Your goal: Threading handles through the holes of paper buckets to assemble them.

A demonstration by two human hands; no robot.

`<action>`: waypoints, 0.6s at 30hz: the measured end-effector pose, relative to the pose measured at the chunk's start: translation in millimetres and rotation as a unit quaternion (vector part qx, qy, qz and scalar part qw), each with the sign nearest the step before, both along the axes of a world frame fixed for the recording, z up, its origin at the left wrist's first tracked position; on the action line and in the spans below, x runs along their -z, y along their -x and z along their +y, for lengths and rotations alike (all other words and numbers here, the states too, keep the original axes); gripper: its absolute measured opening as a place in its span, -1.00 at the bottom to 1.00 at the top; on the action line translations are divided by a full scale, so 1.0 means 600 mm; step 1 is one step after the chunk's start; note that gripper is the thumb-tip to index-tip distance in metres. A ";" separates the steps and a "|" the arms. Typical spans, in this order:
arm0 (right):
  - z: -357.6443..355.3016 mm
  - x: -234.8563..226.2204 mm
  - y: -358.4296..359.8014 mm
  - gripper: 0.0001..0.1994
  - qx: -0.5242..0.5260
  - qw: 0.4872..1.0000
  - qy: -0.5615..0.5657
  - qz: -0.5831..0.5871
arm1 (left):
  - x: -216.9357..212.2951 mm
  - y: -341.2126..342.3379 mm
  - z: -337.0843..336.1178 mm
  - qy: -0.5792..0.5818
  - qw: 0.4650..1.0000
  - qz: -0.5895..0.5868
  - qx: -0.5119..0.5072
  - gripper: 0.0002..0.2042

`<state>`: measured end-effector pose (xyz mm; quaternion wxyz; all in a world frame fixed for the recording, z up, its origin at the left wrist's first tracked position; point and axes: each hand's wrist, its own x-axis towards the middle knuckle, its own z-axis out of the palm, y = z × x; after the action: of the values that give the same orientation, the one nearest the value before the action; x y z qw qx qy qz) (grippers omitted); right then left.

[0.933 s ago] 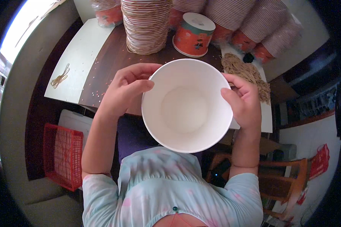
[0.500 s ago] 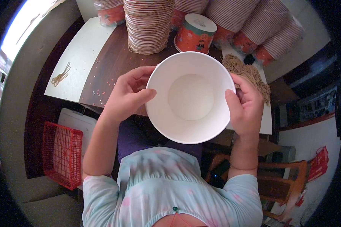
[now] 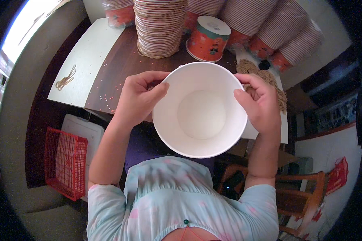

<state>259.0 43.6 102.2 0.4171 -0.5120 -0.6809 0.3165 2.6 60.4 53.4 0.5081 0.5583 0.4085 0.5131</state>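
A large white paper bucket (image 3: 201, 140) is held up in front of my chest, its open mouth facing me so the bare white inside and round bottom show. My left hand (image 3: 142, 94) grips its rim at the upper left, thumb on the inner side and fingers behind. On the opposite side my right hand (image 3: 261, 98) pinches the rim the same way. The bucket's outer wall is hidden. Beyond it, an orange and green paper bucket (image 3: 207, 42) stands upside down on the dark table (image 3: 118, 68).
Behind stands a tall stack of nested buckets (image 3: 159, 30) wound with cord. Plastic-wrapped bucket stacks (image 3: 249, 18) line the back right. A heap of tan cords (image 3: 265, 78) lies at right, a small cord bundle (image 3: 65, 78) at left. Below left is a red basket (image 3: 66, 164); a wooden chair (image 3: 297, 197) stands right.
The white bucket has moved slightly down toward me and tilted a little. Both hands now hold higher on its rim than before.
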 end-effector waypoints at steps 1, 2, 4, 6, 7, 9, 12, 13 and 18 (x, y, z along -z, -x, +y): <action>0.004 0.000 0.001 -0.74 0.001 1.000 0.000 0.000 | 0.000 -0.001 0.001 0.000 1.000 0.000 0.001 -0.76; 0.006 0.000 0.004 -0.75 -0.010 0.999 0.008 0.038 | -0.001 -0.001 0.002 0.005 1.000 0.000 0.001 -0.76; 0.005 -0.002 0.005 -0.76 -0.019 0.997 0.014 0.076 | -0.002 -0.001 0.005 0.008 1.000 0.000 0.003 -0.76; 0.002 -0.001 0.004 -0.78 0.017 1.000 -0.021 0.016 | 0.003 0.003 0.006 0.032 0.995 -0.090 0.027 -0.74; 0.001 -0.002 0.005 -0.78 0.015 1.000 -0.021 0.017 | 0.003 0.006 0.006 0.032 0.995 -0.089 0.026 -0.74; -0.003 -0.007 0.006 -0.78 0.038 0.997 -0.060 -0.026 | 0.001 0.013 0.007 0.079 0.972 -0.205 0.086 -0.71; -0.004 -0.006 0.009 -0.78 0.041 0.995 -0.084 -0.017 | 0.007 0.017 0.009 0.065 0.976 -0.195 0.068 -0.70; -0.005 -0.005 0.009 -0.78 0.042 0.995 -0.084 -0.017 | 0.004 0.016 0.006 0.066 0.976 -0.195 0.069 -0.70; -0.017 -0.010 0.005 -0.72 0.080 0.989 -0.104 -0.070 | 0.008 0.014 -0.011 0.022 0.995 -0.085 0.043 -0.66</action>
<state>255.9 33.6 108.3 0.4435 -0.5396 -0.6944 0.1729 -5.6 53.7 48.8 0.5748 0.5183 0.3509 0.5271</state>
